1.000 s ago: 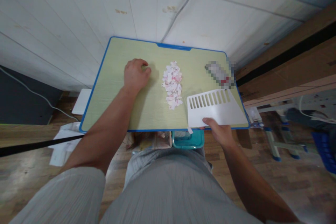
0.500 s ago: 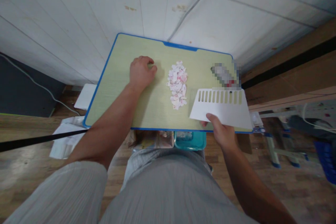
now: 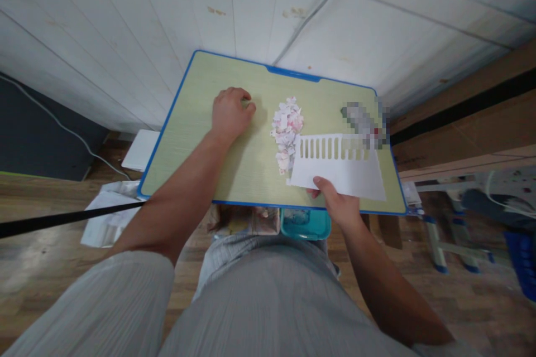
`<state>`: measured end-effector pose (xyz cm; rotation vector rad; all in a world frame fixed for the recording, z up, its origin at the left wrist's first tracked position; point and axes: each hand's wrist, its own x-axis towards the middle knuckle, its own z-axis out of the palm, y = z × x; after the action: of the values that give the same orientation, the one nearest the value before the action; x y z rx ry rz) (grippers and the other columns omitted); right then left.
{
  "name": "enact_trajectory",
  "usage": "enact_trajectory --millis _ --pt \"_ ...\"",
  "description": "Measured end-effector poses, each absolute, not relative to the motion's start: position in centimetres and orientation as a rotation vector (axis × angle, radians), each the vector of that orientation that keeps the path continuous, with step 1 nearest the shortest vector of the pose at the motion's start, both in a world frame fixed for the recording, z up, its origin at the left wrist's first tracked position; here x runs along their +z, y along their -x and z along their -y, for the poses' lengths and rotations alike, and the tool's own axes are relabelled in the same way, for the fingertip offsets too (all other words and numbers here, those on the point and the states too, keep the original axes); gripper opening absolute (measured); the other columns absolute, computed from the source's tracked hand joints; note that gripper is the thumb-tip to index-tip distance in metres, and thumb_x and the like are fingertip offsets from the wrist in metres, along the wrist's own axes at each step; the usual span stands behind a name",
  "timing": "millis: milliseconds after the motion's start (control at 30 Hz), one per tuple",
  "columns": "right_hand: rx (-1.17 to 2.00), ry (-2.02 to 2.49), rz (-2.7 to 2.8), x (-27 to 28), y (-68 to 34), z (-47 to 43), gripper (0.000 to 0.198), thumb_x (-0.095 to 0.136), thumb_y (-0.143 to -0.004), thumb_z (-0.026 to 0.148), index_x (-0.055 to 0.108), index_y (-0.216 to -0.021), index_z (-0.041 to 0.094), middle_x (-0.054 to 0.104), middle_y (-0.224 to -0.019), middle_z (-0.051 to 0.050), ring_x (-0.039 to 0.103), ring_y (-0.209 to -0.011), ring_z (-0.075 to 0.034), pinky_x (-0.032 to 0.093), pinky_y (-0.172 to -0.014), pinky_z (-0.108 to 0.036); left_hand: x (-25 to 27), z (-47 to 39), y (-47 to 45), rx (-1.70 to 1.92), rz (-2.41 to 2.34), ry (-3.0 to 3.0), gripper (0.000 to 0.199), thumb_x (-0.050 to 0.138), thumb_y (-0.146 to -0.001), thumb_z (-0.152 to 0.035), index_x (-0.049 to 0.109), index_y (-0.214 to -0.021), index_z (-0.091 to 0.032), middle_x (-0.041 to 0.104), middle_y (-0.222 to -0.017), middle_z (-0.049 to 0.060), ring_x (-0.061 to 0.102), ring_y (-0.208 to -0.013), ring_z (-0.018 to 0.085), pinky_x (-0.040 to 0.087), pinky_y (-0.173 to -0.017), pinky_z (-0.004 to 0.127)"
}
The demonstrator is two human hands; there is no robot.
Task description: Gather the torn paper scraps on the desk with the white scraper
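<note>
Brown cardboard box [image 3: 481, 124] beside white wall [image 3: 125, 22].

No readable wording here, not a letter, not a number! Just right of the left hand [image 3: 232, 116], the heap of torn white-and-pink paper scraps [image 3: 287, 120] shows pinkish marks, far too small to make out. Beyond the right hand [image 3: 341, 209], the oblong greyish item with a red patch [image 3: 360, 118] sits behind blocky pixels, any label masked. Farther right of that hand, the brown cardboard box [image 3: 469, 125] offers nothing legible either.
</note>
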<state>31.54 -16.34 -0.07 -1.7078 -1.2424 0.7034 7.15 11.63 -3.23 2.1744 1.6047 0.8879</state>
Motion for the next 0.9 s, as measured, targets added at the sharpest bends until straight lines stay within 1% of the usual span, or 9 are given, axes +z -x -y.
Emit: enact_trajectory --millis 67,133,300,467,567,633,733,833,900 --pt "0.681 1.711 1.248 0.2 -31.6 16.4 0.05 0.074 -0.101 0.054 0.068 -0.056 0.032 0.078 -0.067 -0.006 0.076 -0.076 -0.029 0.066 -0.094 -0.045 -3.3 -11.7 -7.2 0.898 -1.6 -2.186 0.016 0.07 -0.101 -0.023 0.077 -0.115 -0.024 0.08 -0.135 0.012 0.069 -0.134 0.037 0.049 -0.128 0.053" --pt "0.651 1.705 1.234 0.2 -31.3 16.3 0.052 0.072 -0.102 0.055 0.067 -0.056 0.032 0.079 -0.07 -0.006 0.076 -0.078 -0.029 0.066 -0.097 -0.045 -3.3 -11.7 -7.2 0.904 -1.603 -2.192 0.016 0.07 -0.101 -0.023 0.077 -0.115 -0.024 0.08 -0.134 0.013 0.07 -0.134 0.038 0.05 -0.127 0.054" --pt "0.653 1.67 1.234 -0.4 -30.0 15.4 0.053 0.073 -0.105 0.064 0.071 -0.065 0.03 0.08 -0.072 -0.005 0.075 -0.076 -0.028 0.066 -0.091 -0.045 -3.2 -11.7 -7.1 0.898 -1.612 -2.198 0.016 0.07 -0.099 -0.02 0.077 -0.113 -0.024 0.08 -0.133 0.013 0.07 -0.134 0.038 0.052 -0.127 0.054" --pt "0.63 1.67 1.276 -0.6 -29.8 14.7 0.062 0.07 -0.107 0.075 0.065 -0.062 0.031 0.08 -0.075 -0.006 0.075 -0.079 -0.028 0.065 -0.092 -0.044 -3.4 -11.7 -7.1 0.914 -1.598 -2.167 0.015 0.07 -0.098 -0.022 0.075 -0.112 -0.026 0.08 -0.133 0.011 0.069 -0.135 0.037 0.049 -0.129 0.052" --pt "0.609 1.708 1.266 -0.7 -30.1 14.7 0.062 0.07 -0.105 0.078 0.069 -0.065 0.031 0.075 -0.068 -0.004 0.071 -0.071 -0.027 0.066 -0.091 -0.046 -3.4 -11.7 -7.2 0.919 -1.606 -2.165 0.014 0.07 -0.098 -0.023 0.074 -0.111 -0.026 0.08 -0.132 0.011 0.069 -0.134 0.037 0.049 -0.127 0.052" --pt "0.607 1.708 1.257 -0.9 -30.2 14.9 0.061 0.071 -0.104 0.08 0.07 -0.066 0.032 0.073 -0.065 -0.003 0.073 -0.072 -0.027 0.066 -0.096 -0.047 -3.4 -11.8 -7.2 0.921 -1.612 -2.173 0.014 0.07 -0.098 -0.023 0.074 -0.11 -0.027 0.08 -0.13 0.012 0.069 -0.132 0.037 0.05 -0.126 0.052" --pt "0.624 1.709 1.254 -1.0 -30.2 15.1 0.063 0.072 -0.103 0.082 0.069 -0.066 0.032 0.075 -0.068 -0.003 0.077 -0.077 -0.029 0.066 -0.101 -0.047 -3.4 -11.8 -7.2 0.921 -1.612 -2.177 0.014 0.07 -0.098 -0.023 0.075 -0.111 -0.026 0.08 -0.13 0.012 0.07 -0.131 0.037 0.051 -0.126 0.053" --pt "0.604 1.735 1.203 -1.0 -30.2 15.3 0.061 0.072 -0.102 0.084 0.073 -0.069 0.032 0.076 -0.069 -0.004 0.074 -0.071 -0.029 0.066 -0.1 -0.05 -3.3 -11.7 -7.1 0.937 -1.6 -2.166 0.016 0.069 -0.098 -0.024 0.076 -0.112 -0.027 0.08 -0.13 0.012 0.069 -0.132 0.037 0.05 -0.127 0.054" --pt "0.605 1.736 1.179 -0.8 -30.3 15.5 0.06 0.073 -0.103 0.081 0.073 -0.069 0.031 0.077 -0.069 -0.004 0.074 -0.071 -0.029 0.066 -0.1 -0.052 -3.1 -11.5 -7.1 0.922 -1.596 -2.168 0.016 0.069 -0.098 -0.025 0.077 -0.113 -0.027 0.08 -0.13 0.012 0.068 -0.132 0.038 0.05 -0.127 0.054"
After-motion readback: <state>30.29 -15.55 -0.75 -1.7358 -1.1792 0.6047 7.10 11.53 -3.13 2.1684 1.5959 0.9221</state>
